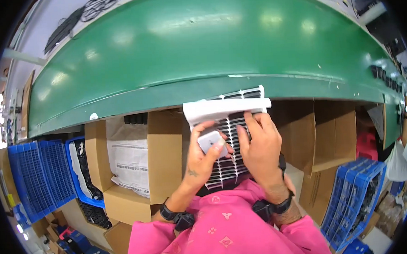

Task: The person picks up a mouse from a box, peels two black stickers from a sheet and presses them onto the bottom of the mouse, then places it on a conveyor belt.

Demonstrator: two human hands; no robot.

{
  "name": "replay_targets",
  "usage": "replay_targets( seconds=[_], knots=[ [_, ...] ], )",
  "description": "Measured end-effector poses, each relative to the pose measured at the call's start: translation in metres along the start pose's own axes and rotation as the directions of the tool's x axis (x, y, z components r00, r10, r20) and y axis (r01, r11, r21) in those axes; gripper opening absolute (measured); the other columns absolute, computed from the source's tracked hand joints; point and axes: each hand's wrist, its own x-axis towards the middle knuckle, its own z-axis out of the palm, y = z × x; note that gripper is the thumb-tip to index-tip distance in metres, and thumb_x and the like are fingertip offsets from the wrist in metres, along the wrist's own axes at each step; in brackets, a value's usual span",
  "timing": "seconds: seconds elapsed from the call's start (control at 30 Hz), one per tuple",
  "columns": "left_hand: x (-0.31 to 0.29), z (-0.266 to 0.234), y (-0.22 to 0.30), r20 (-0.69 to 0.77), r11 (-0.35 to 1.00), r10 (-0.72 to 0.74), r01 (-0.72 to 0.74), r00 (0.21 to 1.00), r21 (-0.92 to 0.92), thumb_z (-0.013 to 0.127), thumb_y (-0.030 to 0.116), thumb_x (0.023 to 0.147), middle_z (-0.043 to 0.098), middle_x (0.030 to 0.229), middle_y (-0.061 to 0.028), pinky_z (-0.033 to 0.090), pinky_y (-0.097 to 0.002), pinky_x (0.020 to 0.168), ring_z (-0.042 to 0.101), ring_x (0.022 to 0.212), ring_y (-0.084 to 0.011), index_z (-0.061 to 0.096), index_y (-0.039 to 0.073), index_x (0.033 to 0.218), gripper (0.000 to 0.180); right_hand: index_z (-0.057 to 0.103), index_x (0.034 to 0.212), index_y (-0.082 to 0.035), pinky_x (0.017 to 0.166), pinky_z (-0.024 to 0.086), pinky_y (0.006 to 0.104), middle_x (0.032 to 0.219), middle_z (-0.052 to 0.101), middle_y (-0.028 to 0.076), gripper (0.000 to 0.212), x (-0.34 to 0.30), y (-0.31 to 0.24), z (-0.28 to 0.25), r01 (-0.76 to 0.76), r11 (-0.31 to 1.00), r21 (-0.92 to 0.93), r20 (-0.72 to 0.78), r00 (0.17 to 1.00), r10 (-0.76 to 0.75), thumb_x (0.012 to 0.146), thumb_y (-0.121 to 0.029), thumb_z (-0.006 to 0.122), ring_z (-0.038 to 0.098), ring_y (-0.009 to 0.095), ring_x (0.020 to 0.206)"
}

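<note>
Green table (236, 42) ahead. My left hand (199, 157) pinches a white case (209, 141); my half-spread right hand (263, 144) overlies the forward-running striped sheet (224, 170).

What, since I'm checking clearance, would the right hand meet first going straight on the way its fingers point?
Probably the curled white sheet just ahead of the right hand, with the green table beyond; depth is unclear, so contact may already exist.
</note>
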Motion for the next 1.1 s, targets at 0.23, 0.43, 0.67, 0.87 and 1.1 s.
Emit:
replay_targets(
  seconds=[0.23, 0.43, 0.67, 0.87, 1.1],
  knots=[
    [0.022, -0.004, 0.101, 0.031, 0.803, 0.253, -0.228, 0.967, 0.551, 0.065, 0.008, 0.083, 0.062, 0.102, -0.0133, 0.051, -0.0233, 0.054, 0.062, 0.076, -0.0137, 0.044, 0.003, 0.121, 0.044, 0.058, 0.113, 0.000, 0.052, 0.044, 0.0224, 0.076, 0.057, 0.001, 0.025, 0.026, 0.080, -0.110, -0.463, 0.865, 0.192, 0.591, 0.758, 0.275, 0.091, -0.012, 0.056, 0.056, 0.011, 0.060],
    [0.174, -0.064, 0.132, 0.253, 0.173, 0.520, -0.391, 0.816, 0.904, 0.066, 0.026, 0.087, 0.058, 0.099, -0.0132, 0.052, -0.0331, 0.060, 0.064, 0.072, -0.0255, 0.056, 0.010, 0.125, 0.043, 0.055, 0.099, 0.001, 0.042, 0.043, 0.0279, 0.065, 0.056, 0.005, 0.032, -0.064, 0.088, -0.083, -0.943, 0.312, -0.115, 0.976, -0.166, -0.143, 0.097, -0.030, 0.047, 0.055, 0.014, 0.050],
    [0.176, -0.034, 0.104, 0.400, -0.287, 0.518, -0.287, 0.756, 0.914, 0.065, 0.037, 0.085, 0.058, 0.111, -0.0168, 0.051, -0.0490, 0.067, 0.063, 0.082, -0.0408, 0.056, 0.018, 0.128, 0.047, 0.059, 0.089, 0.003, 0.049, 0.042, 0.0238, 0.062, 0.055, 0.001, 0.021, -0.081, 0.093, -0.068, -0.851, 0.521, 0.068, 0.901, 0.277, 0.334, 0.095, -0.017, 0.054, 0.053, 0.009, 0.054],
    [0.069, -0.060, 0.164, 0.243, -0.254, 0.619, -0.102, 0.747, 0.962, 0.060, 0.034, 0.088, 0.049, 0.117, -0.0253, 0.044, -0.0459, 0.089, 0.051, 0.106, -0.0419, 0.036, -0.001, 0.136, 0.065, 0.058, 0.110, -0.001, 0.055, 0.047, 0.0267, 0.093, 0.062, 0.006, 0.024, -0.090, 0.108, -0.068, -0.944, 0.100, 0.316, 0.795, 0.320, 0.515, 0.092, -0.016, 0.060, 0.057, 0.015, 0.065],
    [-0.227, -0.292, 0.091, -0.499, 0.000, -0.039, 0.500, 0.866, 0.866, 0.054, 0.050, 0.092, 0.062, 0.077, -0.0101, 0.046, -0.0315, 0.061, 0.057, 0.069, -0.0188, 0.060, 0.001, 0.108, 0.052, 0.052, 0.104, -0.007, 0.065, 0.053, 0.0372, 0.095, 0.057, 0.005, 0.020, -0.088, 0.086, -0.106, -0.972, -0.032, 0.231, 0.839, 0.183, 0.512, 0.099, -0.026, 0.051, 0.056, 0.013, 0.061]
  ],
)
